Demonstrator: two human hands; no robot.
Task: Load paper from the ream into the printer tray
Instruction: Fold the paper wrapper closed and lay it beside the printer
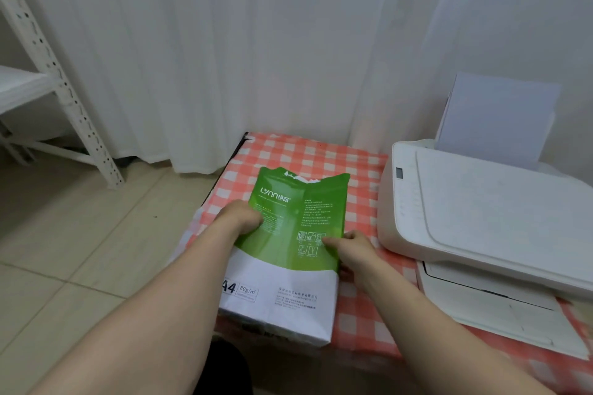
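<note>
Left hand (244,216) has its fingers curled onto the left long edge, and right hand (351,250) pinches the right long edge of the green-and-white wrapped A4 paper ream (288,269). The ream sits between both hands, lying on the red-and-white checked surface (321,154). Its long axis runs away from the fingers, leaning slightly right, with the torn open end (301,178) on the far side. White printer (481,212) is right of the right hand, so that hand is nearer. Its upright rear tray (494,119) already shows sheets. Likely the sheets come out the far end.

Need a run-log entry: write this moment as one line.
ream: far end open | left hand: grips ream | right hand: pinches ream edge | printer: sheets standing at rear
</note>
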